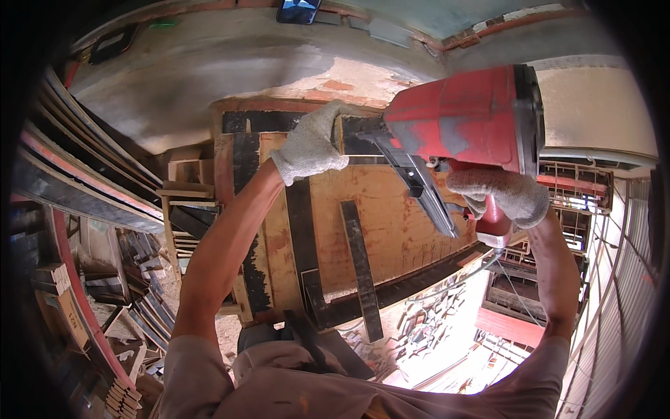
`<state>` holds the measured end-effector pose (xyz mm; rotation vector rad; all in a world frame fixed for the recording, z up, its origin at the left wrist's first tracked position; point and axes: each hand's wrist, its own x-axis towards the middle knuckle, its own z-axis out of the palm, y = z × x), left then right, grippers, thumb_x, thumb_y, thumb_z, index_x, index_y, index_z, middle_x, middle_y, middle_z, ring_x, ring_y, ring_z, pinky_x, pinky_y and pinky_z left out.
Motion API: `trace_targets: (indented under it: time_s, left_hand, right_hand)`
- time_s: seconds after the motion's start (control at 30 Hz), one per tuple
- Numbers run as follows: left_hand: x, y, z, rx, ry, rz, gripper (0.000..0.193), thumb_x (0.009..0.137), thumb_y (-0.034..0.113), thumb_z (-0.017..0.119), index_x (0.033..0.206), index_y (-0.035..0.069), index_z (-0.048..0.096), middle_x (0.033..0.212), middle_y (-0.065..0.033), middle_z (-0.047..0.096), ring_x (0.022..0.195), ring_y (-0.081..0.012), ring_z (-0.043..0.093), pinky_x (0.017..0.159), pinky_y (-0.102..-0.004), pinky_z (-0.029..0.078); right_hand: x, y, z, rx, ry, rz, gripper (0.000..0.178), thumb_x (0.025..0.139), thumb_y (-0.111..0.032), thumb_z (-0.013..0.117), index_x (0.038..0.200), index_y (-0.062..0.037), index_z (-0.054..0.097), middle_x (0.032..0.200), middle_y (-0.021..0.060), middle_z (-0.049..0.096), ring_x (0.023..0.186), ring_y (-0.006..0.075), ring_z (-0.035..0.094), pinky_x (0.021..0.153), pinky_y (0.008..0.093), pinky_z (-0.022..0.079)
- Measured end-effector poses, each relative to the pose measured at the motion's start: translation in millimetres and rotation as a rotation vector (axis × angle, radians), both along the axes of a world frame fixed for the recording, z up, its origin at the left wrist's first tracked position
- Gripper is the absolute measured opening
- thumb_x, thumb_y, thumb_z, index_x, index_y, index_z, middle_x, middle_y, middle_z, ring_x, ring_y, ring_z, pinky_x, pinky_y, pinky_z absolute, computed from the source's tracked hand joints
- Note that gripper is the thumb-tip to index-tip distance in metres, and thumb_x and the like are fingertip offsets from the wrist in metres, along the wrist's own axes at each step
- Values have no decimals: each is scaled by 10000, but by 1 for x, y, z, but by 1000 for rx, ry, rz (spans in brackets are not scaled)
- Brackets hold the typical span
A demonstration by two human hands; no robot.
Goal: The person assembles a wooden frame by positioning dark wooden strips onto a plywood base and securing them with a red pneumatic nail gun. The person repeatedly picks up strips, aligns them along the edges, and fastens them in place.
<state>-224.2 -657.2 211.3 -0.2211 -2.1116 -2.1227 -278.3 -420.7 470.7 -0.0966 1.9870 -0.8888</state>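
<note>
The single fisheye view looks down from head height, near the left hand [312, 143], right hand [516, 199] and table [401, 241].

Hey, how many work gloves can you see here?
2: one pale work glove on the left hand, which holds a dark board; another on the right hand, gripping the red nail gun. More could be hidden from this view.

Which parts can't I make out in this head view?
All in the head view:
Handle of the red nail gun: partly covered by the right hand.
Far side of the dark wood piece at the left hand: turned away from the camera.
Phone-like device: cut off by the top edge.
Rubble: partly washed out by glare.
</note>
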Motion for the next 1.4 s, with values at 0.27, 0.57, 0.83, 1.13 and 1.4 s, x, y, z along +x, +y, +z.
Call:
trace_targets:
  time_s: [0.27,0.57,0.83,1.13,1.4]
  left_hand:
    - [-4,2,-4,-1,50,-2,698,591,32,827,1257,61,619,1141,-69,678,1046,-187,644,953,-324,508]
    - [-7,1,-16,-46,166,43,647,639,40,786,1263,84,620,1048,-62,669,896,-171,643,834,-310,529]
    - [-4,0,-5,57,-38,-58,707,612,18,846,1280,80,621,1224,-47,687,1154,-159,646,1021,-336,509]
    - [-2,-10,-14,74,-21,-35,672,623,63,860,1253,92,628,1175,-47,710,1082,-151,675,979,-327,530]
    - [-4,8,6,4,18,-63,647,683,37,768,1303,89,588,977,-49,648,899,-165,624,791,-316,519]
  right_hand:
    - [-14,57,-34,-125,279,147,357,881,-44,802,1225,-29,710,1064,81,750,913,161,709,733,278,566]
    - [-9,47,-32,-123,304,192,477,852,-240,851,1282,-115,689,1136,44,739,968,174,712,850,316,579]
    - [-10,45,-31,-289,36,7,614,848,-409,864,1378,-191,642,1289,32,701,1113,201,695,981,356,572]
    - [-21,40,-37,-217,301,336,642,862,-331,858,1420,-154,594,1366,58,656,1204,224,654,1061,387,527]
    - [1,28,-10,135,420,322,547,822,-276,914,1287,-112,678,1228,40,728,1094,173,694,961,324,558]
